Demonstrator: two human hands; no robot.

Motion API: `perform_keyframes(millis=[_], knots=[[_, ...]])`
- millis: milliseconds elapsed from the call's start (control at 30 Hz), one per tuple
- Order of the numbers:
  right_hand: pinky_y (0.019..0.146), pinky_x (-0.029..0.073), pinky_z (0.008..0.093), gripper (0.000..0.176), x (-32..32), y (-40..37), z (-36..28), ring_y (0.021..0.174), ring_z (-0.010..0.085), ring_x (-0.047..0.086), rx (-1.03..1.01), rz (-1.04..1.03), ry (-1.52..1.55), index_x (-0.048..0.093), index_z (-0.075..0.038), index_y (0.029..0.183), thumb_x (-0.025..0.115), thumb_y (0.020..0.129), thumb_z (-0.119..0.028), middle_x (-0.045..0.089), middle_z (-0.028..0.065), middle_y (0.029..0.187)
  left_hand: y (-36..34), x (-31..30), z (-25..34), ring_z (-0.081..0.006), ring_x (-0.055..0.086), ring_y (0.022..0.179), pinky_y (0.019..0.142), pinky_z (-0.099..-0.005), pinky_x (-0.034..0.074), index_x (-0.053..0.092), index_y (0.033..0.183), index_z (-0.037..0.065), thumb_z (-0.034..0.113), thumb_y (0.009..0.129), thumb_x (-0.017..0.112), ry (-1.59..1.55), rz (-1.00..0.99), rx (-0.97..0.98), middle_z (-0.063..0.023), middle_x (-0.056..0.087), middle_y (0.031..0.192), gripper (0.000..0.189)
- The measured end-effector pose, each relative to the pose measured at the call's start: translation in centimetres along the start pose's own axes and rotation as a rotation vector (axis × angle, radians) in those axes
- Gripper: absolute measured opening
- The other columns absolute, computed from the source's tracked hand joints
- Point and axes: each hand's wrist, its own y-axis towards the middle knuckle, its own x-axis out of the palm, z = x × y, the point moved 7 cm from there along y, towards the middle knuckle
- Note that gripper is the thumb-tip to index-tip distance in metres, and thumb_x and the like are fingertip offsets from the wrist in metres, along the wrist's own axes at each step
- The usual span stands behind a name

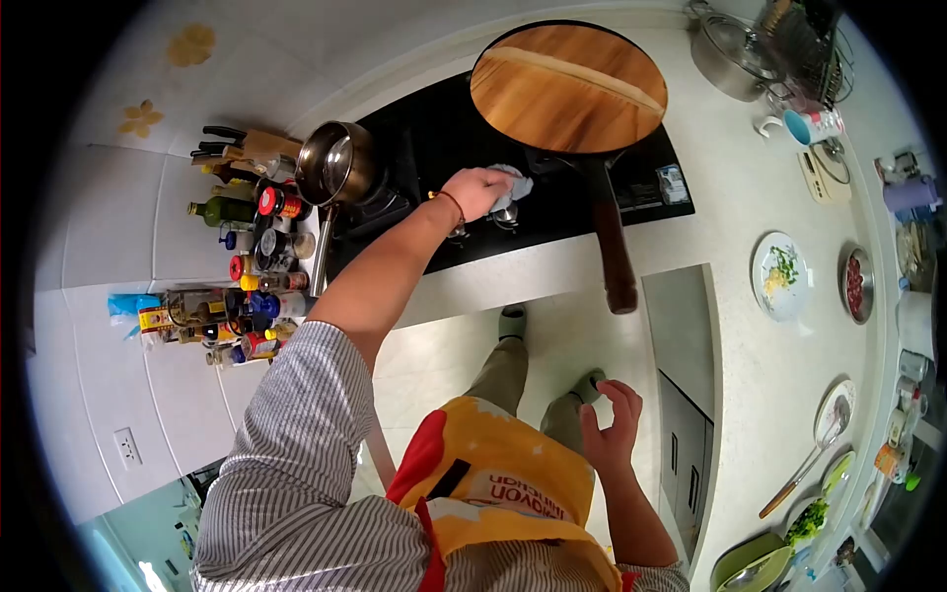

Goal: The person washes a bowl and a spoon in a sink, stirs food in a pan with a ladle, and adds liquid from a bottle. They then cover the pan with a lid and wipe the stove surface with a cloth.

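Note:
My left hand point(478, 191) reaches across to the black cooktop point(439, 148), its fingers closed on a crumpled grey-blue cloth point(513, 185). The cloth rests against the cooktop surface just behind a control knob point(505, 217). To the right of that hand stands a long-handled pan, its dark handle point(614, 247) jutting over the counter edge, with a round wooden lid point(567, 89) covering it. On the left burner area is a metal saucepan point(335, 163). My right hand point(612, 426) hangs in front of the apron, fingers apart and slightly bent, holding nothing.
Bottles and jars point(266, 247) crowd the left counter near a knife block point(266, 148). On the right counter are a lidded pot point(730, 54), a plate of chopped food point(779, 276), a bowl of meat point(856, 284) and a spatula point(804, 469).

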Motion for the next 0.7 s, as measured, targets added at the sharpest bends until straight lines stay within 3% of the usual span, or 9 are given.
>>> perform_keyframes(millis=[233, 300, 367, 433, 467, 500, 567, 667, 700], knots=[[0.099, 0.045, 0.0467, 0.039, -0.4, -3.0, 0.8, 0.116, 0.0386, 0.052, 0.014, 0.003, -0.009, 0.061, -0.004, 0.122, 0.073, 0.085, -0.008, 0.058, 0.0181, 0.126, -0.6, 0.5, 2.4, -0.0361, 0.069, 0.104, 0.091, -0.0399, 0.053, 0.074, 0.119, 0.013, 0.037, 0.101, 0.056, 0.154, -0.279, 0.188, -0.0164, 0.074, 0.111, 0.035], [0.099, 0.045, 0.0468, 0.039, -0.3, -3.2, 0.9, 0.116, 0.0388, 0.052, 0.01, 0.003, -0.008, 0.061, -0.004, 0.122, 0.073, 0.085, -0.009, 0.058, 0.0181, 0.126, -1.7, 0.1, 2.8, -0.0383, 0.068, 0.105, 0.091, -0.0407, 0.054, 0.073, 0.122, 0.014, 0.036, 0.103, 0.053, 0.357, -0.232, 0.255, -0.0169, 0.074, 0.11, 0.035], [0.099, 0.045, 0.0468, 0.04, -0.5, -3.5, 0.5, 0.116, 0.039, 0.052, 0.013, -0.014, -0.009, 0.06, -0.004, 0.123, 0.073, 0.085, -0.009, 0.058, 0.0182, 0.126, -2.6, 2.1, 0.1, -0.0367, 0.068, 0.107, 0.097, -0.0435, 0.051, 0.071, 0.124, 0.012, 0.035, 0.104, 0.051, 0.349, -0.133, 0.306, -0.0144, 0.074, 0.113, 0.037], [0.104, 0.045, 0.0425, 0.041, -0.8, -3.3, 0.1, 0.122, 0.0326, 0.053, 0.056, 0.007, 0.009, 0.062, -0.005, 0.123, 0.071, 0.083, 0.001, 0.06, 0.0141, 0.128, -4.6, 2.2, -1.0, -0.0322, 0.067, 0.111, 0.109, -0.0493, 0.043, 0.07, 0.126, 0.011, 0.033, 0.106, 0.048, 0.519, 0.22, 0.392, -0.0122, 0.073, 0.118, 0.037], [0.104, 0.045, 0.0425, 0.041, -0.7, -3.3, 0.0, 0.122, 0.0326, 0.053, 0.054, 0.0, 0.013, 0.062, -0.005, 0.123, 0.071, 0.083, 0.001, 0.06, 0.0141, 0.128, -6.9, 2.1, 0.1, -0.0276, 0.067, 0.114, 0.116, -0.0542, 0.033, 0.067, 0.128, 0.01, 0.029, 0.105, 0.048, 0.639, 0.252, 0.213, -0.0106, 0.072, 0.123, 0.036], [0.104, 0.045, 0.0422, 0.041, -0.6, -3.2, -0.2, 0.122, 0.0327, 0.053, 0.056, 0.0, 0.018, 0.062, -0.005, 0.123, 0.071, 0.084, 0.001, 0.06, 0.0142, 0.129, -8.3, 3.2, 0.3, -0.0284, 0.065, 0.119, 0.118, -0.0547, 0.029, 0.066, 0.13, 0.009, 0.027, 0.103, 0.051, 0.73, 0.278, 0.136, -0.0121, 0.071, 0.126, 0.036], [0.104, 0.045, 0.0419, 0.041, -0.3, -3.1, -0.3, 0.122, 0.0329, 0.053, 0.052, -0.003, 0.029, 0.062, -0.005, 0.124, 0.071, 0.084, 0.001, 0.059, 0.0142, 0.129, -11.1, 5.1, 1.8, -0.0277, 0.059, 0.13, 0.118, -0.0545, 0.031, 0.067, 0.129, 0.006, 0.025, 0.1, 0.053, 0.819, 0.245, 0.132, -0.0108, 0.069, 0.131, 0.038], [0.1, 0.045, 0.047, 0.041, 1.0, -2.4, -0.5, 0.118, 0.0388, 0.052, 0.011, -0.031, 0.031, 0.061, -0.004, 0.123, 0.074, 0.085, -0.011, 0.058, 0.0175, 0.129, -14.9, 7.7, 1.4, -0.0328, 0.056, 0.134, 0.115, -0.0507, 0.038, 0.064, 0.133, 0.005, 0.022, 0.097, 0.06, 0.597, 0.366, 0.258, -0.013, 0.064, 0.139, 0.04], [0.1, 0.045, 0.0469, 0.04, 1.6, -1.9, -0.9, 0.119, 0.0389, 0.052, 0.011, -0.057, 0.049, 0.061, -0.004, 0.123, 0.074, 0.085, -0.011, 0.058, 0.0173, 0.129, -16.2, 7.9, 1.1, -0.0286, 0.056, 0.136, 0.114, -0.0457, 0.042, 0.064, 0.135, 0.007, 0.018, 0.098, 0.056, 0.588, 0.394, 0.328, -0.0099, 0.063, 0.141, 0.04]])
